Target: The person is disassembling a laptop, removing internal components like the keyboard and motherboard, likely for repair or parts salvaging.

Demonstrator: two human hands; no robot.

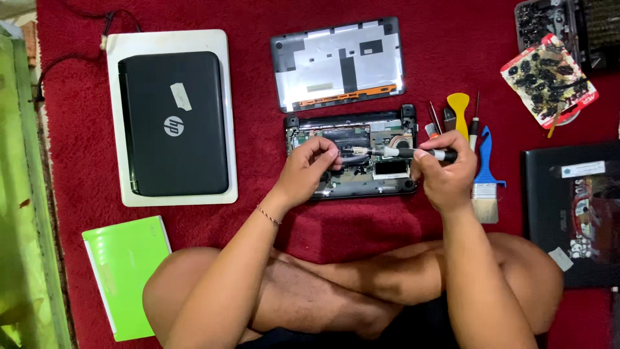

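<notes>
In the middle of the red carpet (452,58), just in front of the person's crossed legs, lies an opened small laptop base (352,155) with its inner parts bare. The right hand (445,171) is clenched around the black handle of a screwdriver (413,153), which lies almost level, its tip pointing left over the base. The left hand (313,165) rests on the base with its fingers pinched at the screwdriver's tip; what they pinch is too small to tell. Just beyond the base, toward the carpet's far edge, lies the removed grey cover panel (338,63), inner side up. Just right of the right hand lie a blue-handled brush (484,184), a yellow pry tool (459,106) and 2 thin screwdrivers (475,119). Toward the left edge a closed black laptop (173,123) lies on a white one (219,45), with a green notebook (126,271) nearer the person. At the far right corner sits a tray of small parts (549,77), and another dark laptop (571,213) lies by the right edge.
</notes>
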